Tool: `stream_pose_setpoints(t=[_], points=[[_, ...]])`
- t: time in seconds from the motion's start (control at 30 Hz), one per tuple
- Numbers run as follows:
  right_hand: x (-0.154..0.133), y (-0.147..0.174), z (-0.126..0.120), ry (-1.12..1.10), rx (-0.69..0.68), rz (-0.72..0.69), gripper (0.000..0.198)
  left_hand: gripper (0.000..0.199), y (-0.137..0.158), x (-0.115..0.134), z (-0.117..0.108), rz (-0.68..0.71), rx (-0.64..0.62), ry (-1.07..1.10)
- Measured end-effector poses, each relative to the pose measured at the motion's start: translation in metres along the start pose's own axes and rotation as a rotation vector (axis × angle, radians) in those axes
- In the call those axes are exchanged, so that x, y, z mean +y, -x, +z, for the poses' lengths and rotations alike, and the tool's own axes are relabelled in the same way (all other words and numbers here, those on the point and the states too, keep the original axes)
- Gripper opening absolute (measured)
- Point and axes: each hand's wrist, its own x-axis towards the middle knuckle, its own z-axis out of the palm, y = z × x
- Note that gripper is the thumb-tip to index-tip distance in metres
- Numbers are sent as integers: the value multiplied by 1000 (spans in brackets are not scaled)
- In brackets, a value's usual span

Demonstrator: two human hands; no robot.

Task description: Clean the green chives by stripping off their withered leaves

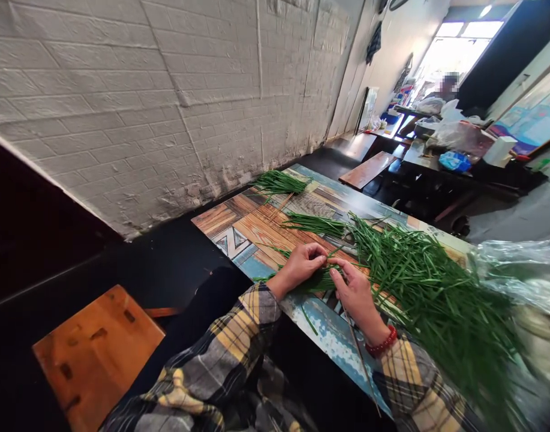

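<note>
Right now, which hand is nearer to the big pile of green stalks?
Right. The right hand is beside the pile; the left hand is farther away, on the right hand's other side.

Stool point(99, 360) left of table point(281, 231), stalk heap point(432, 282) on it right of hands point(355, 295), far bunch point(280, 182) near wall point(203, 108)

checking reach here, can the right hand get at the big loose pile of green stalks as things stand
Probably yes: the right hand is close beside the loose green pile and nothing visible stands between them, though it seems busy near the left hand.
</note>
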Motion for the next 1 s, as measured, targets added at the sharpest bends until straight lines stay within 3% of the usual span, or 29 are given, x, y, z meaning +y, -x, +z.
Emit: stream_pose_setpoints(t=[0.2, 1.0], points=[[4, 0, 2, -14, 30, -32, 35, 13, 3, 2, -1, -51, -9, 144], [4, 0, 2, -27, 39, -30, 34, 12, 2, 1, -1, -47, -1, 81]])
